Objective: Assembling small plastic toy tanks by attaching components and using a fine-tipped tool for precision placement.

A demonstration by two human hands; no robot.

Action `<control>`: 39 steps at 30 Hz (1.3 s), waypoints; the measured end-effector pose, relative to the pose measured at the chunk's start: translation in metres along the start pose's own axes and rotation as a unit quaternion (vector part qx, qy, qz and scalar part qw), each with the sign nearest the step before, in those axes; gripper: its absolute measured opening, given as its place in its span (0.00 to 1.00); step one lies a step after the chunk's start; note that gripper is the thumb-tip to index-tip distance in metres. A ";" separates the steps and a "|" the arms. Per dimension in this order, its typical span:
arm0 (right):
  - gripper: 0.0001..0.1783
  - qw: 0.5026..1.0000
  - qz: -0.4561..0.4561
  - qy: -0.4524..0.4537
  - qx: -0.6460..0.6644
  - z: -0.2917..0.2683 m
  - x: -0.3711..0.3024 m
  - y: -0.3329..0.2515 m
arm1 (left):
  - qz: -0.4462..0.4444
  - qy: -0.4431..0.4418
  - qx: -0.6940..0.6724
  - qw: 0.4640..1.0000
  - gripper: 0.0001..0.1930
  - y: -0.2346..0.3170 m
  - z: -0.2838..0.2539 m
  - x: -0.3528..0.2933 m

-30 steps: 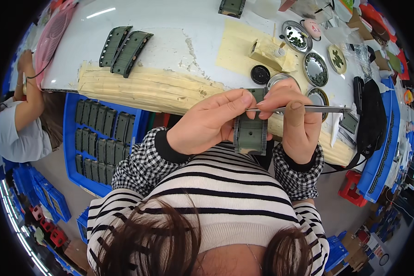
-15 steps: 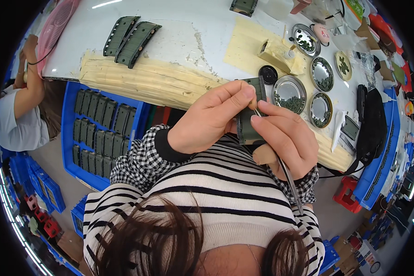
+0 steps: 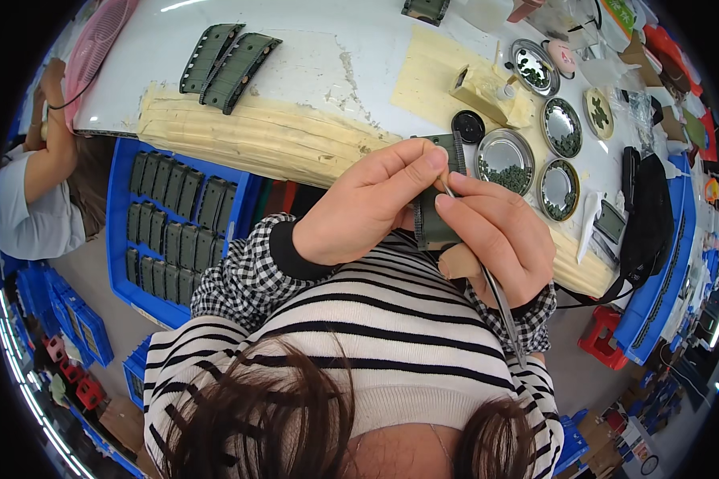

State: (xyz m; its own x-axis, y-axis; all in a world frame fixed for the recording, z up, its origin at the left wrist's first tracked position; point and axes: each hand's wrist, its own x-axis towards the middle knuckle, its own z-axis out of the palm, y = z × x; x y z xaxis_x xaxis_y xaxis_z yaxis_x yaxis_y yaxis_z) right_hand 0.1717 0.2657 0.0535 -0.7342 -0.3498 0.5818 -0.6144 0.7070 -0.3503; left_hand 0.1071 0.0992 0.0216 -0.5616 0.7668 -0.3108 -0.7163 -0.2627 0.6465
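Observation:
My left hand is closed, thumb and forefinger pinched together at the tip of a pair of metal tweezers. Whatever small thing is in that pinch is too hidden to name. The fingers of my right hand are wrapped round the tweezers, whose back end points down toward my body. A tan strip is wrapped on one right finger. Behind and between both hands is a dark green curved panel with ribbed edges, partly covered by my fingers; what supports it is hidden.
Round metal dishes with small green pieces stand at right, beside a black round lid and a tape-wrapped block. Two green panels lie far left. A blue crate holds rows of panels. Another person sits left.
My hands keep nearly the same pinch and grip, with only a slight shift in the view. At far left, more of the other person's hair shows.

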 end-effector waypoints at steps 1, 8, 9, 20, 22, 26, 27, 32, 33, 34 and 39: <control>0.19 1.000 -0.001 0.001 -0.001 0.000 0.000 0.000 | 0.001 0.000 -0.005 1.000 0.12 0.001 0.001 0.000; 0.23 1.000 -0.005 -0.017 0.000 0.000 -0.003 0.003 | 0.003 -0.003 -0.017 1.000 0.12 0.001 0.002 0.000; 0.24 1.000 -0.005 -0.019 0.001 0.000 -0.004 0.003 | 0.004 -0.003 -0.012 1.000 0.12 0.001 0.002 0.000; 0.18 1.000 -0.007 0.012 0.004 0.003 0.001 0.002 | 0.012 -0.002 0.024 1.000 0.12 -0.001 -0.003 -0.001; 0.17 0.999 0.024 0.025 0.040 0.000 0.002 0.001 | 0.008 -0.047 -0.014 0.999 0.12 0.003 -0.006 -0.002; 0.10 0.968 0.178 0.127 0.128 0.001 -0.007 0.013 | 0.010 -0.016 -0.025 1.000 0.13 0.012 0.001 -0.003; 0.13 0.950 0.218 0.165 0.148 0.002 -0.011 0.020 | 0.034 -0.015 -0.007 0.999 0.14 0.012 0.000 -0.003; 0.12 0.935 0.307 0.145 0.101 0.018 -0.017 0.047 | 0.117 0.015 0.036 0.992 0.20 0.013 -0.012 0.000; 0.11 0.936 0.313 0.134 0.085 0.021 -0.018 0.048 | 0.132 0.027 0.036 0.990 0.20 0.014 -0.013 0.000; 0.11 0.938 0.313 0.129 0.073 0.023 -0.017 0.049 | 0.132 0.035 0.040 0.990 0.21 0.015 -0.012 -0.001; 0.10 0.945 0.304 0.111 0.049 0.025 -0.017 0.053 | 0.142 0.050 0.039 0.988 0.21 0.013 -0.015 0.001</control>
State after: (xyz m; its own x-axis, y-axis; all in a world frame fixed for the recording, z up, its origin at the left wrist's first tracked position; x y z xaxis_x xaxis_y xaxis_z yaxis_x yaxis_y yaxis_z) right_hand 0.1437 0.2937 0.0065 -0.8885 0.2476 0.3863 -0.1301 0.6715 -0.7295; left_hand 0.0912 0.0876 0.0193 -0.7766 0.6055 -0.1741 -0.4920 -0.4102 0.7679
